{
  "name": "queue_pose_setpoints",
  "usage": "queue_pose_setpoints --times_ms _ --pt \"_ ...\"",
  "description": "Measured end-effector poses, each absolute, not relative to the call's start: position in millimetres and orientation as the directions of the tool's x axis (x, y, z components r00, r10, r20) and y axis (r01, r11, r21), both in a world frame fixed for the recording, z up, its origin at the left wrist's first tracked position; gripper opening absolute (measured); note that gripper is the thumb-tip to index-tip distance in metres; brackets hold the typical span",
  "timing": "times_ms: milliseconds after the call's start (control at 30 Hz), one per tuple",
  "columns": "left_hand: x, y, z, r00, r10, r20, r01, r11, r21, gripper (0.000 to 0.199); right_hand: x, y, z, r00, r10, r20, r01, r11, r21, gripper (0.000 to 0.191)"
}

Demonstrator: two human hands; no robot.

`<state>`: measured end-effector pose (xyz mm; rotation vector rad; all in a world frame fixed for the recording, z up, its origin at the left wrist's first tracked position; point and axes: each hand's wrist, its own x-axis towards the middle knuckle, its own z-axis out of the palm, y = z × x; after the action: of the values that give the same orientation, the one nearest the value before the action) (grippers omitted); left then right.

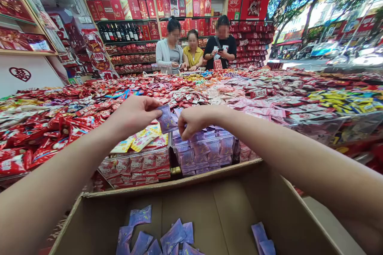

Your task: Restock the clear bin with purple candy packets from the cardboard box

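- Purple packet: pinched between thumb and fingers of the left hand, near the clear bin's left end; print too small to read.
- Right hand: curled, wrist bent down at that bin; cannot tell whether it holds anything.
- Pink-and-red packets, just left: Hello Kitty faces.
- Cardboard box below: loose purple packets.
- Heart emblem, far left: "囍".
- Red wall sign: "AINI" legible.

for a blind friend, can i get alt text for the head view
The left hand holds a purple packet, the right hand is at a bin of similar packets, and a box below holds loose ones. Beyond a colourful packet display are three people.
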<state>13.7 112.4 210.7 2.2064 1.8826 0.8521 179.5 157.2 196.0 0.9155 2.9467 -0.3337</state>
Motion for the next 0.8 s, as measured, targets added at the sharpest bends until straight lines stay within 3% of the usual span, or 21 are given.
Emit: queue_pose_setpoints --times_ms 100,233,367,567,800 --pt "4.5 108.7 214.9 0.008 0.933 0.36 0.857 -0.192 0.477 0.03 170.8 153.3 199.0 -0.821 0.535 -0.201 0.563 0.816 -0.131 0.021" --pt "2.0 101.0 217.0 -0.011 0.929 0.371 0.882 -0.166 0.441 0.026 164.2 156.8 199.5 -0.815 0.51 -0.275 0.548 0.833 -0.08 0.025" --pt "6.9 95.6 214.2 0.019 0.941 0.337 0.847 -0.194 0.495 0.024 158.0 159.8 196.7 -0.798 0.481 -0.362 0.521 0.853 -0.014 0.029" --pt "8.0 94.1 211.0 0.083 0.941 0.329 0.868 -0.23 0.44 0.021 150.9 152.9 197.6 -0.733 0.536 -0.419 0.523 0.838 0.157 0.032" --pt "13.2 95.1 211.4 0.089 0.938 0.336 0.858 -0.243 0.452 0.018 149.0 153.9 193.3 -0.709 0.584 -0.395 0.585 0.8 0.132 0.032"
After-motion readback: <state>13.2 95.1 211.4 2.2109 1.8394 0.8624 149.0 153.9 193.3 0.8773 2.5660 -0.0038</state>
